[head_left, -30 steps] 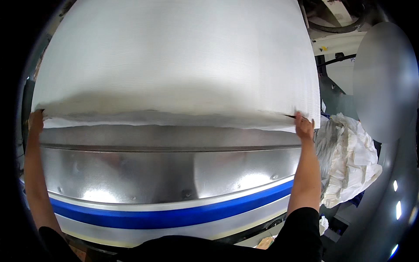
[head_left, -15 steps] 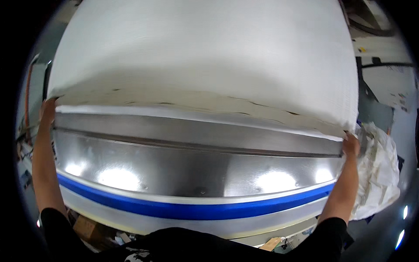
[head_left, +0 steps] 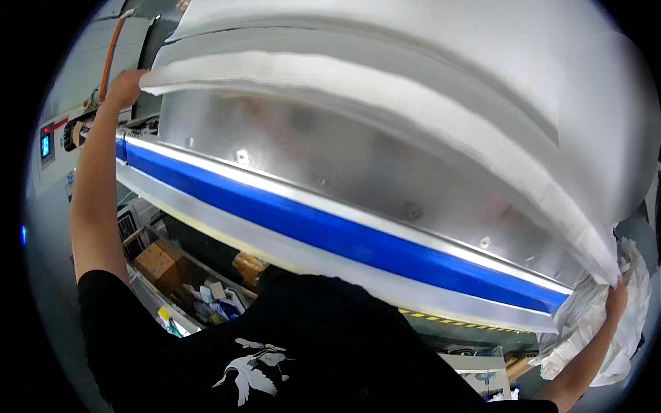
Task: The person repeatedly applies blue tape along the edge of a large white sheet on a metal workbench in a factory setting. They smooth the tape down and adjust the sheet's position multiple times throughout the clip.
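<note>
Metal plate (head_left: 310, 144) with white sheet (head_left: 330, 77) held at both ends

Head view. Workshop floor (head_left: 55, 206) and equipment surrounded the work surface. Directly below and to the right of the left hand (head_left: 126, 88), a blue strip (head_left: 330, 234) with a pale border ran along the near edge of the metal plate, slanting down toward the right hand (head_left: 617, 296).

The left hand pinched the left end of the white sheet, with the fingers closed over its edge. The right hand pinched the opposite end between thumb and fingers; the exact finger placement was too small to tell. Between the two hands, the thick near edge of the white sheet bowed away from the wearer, above the metal plate. Whether the middle of this edge touched the plate could not be told. Beyond it lay a broad white surface (head_left: 427, 24), farther from the wearer than either hand.

Crumpled white sheeting (head_left: 575, 330) hung behind and below the right hand; contact between them could not be told. Below the left hand, to the right of its forearm, stood a brown cardboard box (head_left: 157, 265). A lit blue screen (head_left: 47, 143) was positioned to the lower left of the left hand. Yellow-and-black striped tape (head_left: 454, 321) ran to the left of the right hand, nearer the wearer.
</note>
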Demonstrator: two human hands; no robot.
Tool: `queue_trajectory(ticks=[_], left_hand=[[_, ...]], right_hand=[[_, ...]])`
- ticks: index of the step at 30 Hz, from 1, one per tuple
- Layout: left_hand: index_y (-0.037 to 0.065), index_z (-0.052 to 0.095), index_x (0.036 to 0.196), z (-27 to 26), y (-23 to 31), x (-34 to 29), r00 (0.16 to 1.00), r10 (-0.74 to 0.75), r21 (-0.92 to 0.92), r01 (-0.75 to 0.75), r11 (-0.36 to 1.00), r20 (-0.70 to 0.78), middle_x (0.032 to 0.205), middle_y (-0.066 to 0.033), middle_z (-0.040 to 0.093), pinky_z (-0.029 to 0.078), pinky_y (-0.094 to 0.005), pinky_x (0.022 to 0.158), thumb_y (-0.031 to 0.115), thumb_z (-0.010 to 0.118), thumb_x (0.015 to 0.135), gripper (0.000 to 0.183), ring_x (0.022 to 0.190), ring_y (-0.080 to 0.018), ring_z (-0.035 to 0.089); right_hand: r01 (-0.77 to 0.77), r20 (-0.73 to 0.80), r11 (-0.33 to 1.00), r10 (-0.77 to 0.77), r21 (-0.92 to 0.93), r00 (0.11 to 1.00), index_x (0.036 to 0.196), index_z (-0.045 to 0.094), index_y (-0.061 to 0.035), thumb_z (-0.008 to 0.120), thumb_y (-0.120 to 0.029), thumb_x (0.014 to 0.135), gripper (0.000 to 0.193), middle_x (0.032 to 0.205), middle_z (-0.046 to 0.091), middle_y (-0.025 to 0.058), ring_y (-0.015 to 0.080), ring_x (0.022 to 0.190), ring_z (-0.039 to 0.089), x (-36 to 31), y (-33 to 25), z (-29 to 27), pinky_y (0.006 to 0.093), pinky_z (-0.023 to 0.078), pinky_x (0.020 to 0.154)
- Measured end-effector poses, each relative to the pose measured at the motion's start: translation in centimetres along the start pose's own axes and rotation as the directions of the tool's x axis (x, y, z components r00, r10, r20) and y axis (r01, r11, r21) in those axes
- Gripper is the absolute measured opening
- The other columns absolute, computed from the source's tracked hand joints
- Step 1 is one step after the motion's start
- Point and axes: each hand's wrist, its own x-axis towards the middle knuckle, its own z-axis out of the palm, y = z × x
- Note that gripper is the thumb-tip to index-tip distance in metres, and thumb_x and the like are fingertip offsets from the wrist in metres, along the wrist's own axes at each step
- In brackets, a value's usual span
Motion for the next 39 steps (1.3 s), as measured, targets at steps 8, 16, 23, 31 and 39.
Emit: queue_trajectory(ticks=[8,16,23,31,39], left_hand=[[0.013,0.065,0.108,11.3,6.6,-11.0,0.789,0.134,0.159,-0.281,0.947,0.6,0.116,-0.0072,0.062,0.036,-0.0448,0.103,0.005,0.06,0.073,0.037,0.112,-0.025,0.057],[0.012,0.07,0.096,15.5,11.0,-13.0,0.717,0.121,0.144,-0.297,0.944,0.687,0.111,-0.0085,0.065,0.048,-0.0443,0.082,0.008,0.061,0.076,0.022,0.104,-0.0257,0.062],[0.013,0.068,0.108,17.9,11.2,-11.8,0.733,-0.14,0.215,-0.008,0.977,0.666,0.121,-0.0088,0.061,0.046,-0.051,0.086,0.026,0.052,0.088,0.03,0.108,-0.0296,0.059],[0.01,0.065,0.106,12.3,9.9,-11.0,0.816,-0.433,0.07,0.442,0.894,0.384,0.108,-0.012,0.067,0.053,-0.0397,0.077,0.017,0.051,0.087,0.025,0.096,-0.0291,0.066],[0.015,0.062,0.112,15.8,14.9,-11.8,0.928,-0.356,-0.33,0.372,0.868,0.11,0.105,-0.0146,0.065,0.049,-0.0445,0.081,0.017,0.049,0.086,0.029,0.096,-0.0351,0.062]], right_hand=[[0.287,0.372,0.936,-0.196,-0.206,0.907,0.112,0.062,-0.0161,0.057,-0.013,0.077,0.036,0.101,0.067,0.011,0.0311,0.094,0.062,-11.3,-2.0,8.0,0.0436,0.048,0.084],[0.354,0.499,0.908,-0.207,-0.222,0.842,0.088,0.068,-0.0082,0.053,-0.017,0.08,0.019,0.091,0.067,0.0141,0.034,0.087,0.063,-16.6,-4.4,12.0,0.0463,0.049,0.077],[0.322,0.465,0.929,-0.207,-0.182,0.861,0.082,0.065,-0.005,0.056,-0.012,0.076,0.014,0.087,0.064,0.0153,0.0355,0.086,0.061,-18.0,-2.5,16.0,0.0469,0.048,0.076],[0.32,0.489,0.932,-0.203,-0.169,0.848,0.081,0.066,-0.0062,0.059,-0.015,0.074,0.014,0.087,0.065,0.0145,0.0348,0.085,0.061,-18.8,-5.0,15.0,0.0424,0.05,0.077],[0.292,0.666,0.94,-0.331,0.174,0.668,0.106,0.06,0.0009,0.065,-0.031,0.07,0.048,0.105,0.062,0.0238,0.0397,0.1,0.059,-17.0,-15.8,9.8,0.0454,0.048,0.085]])
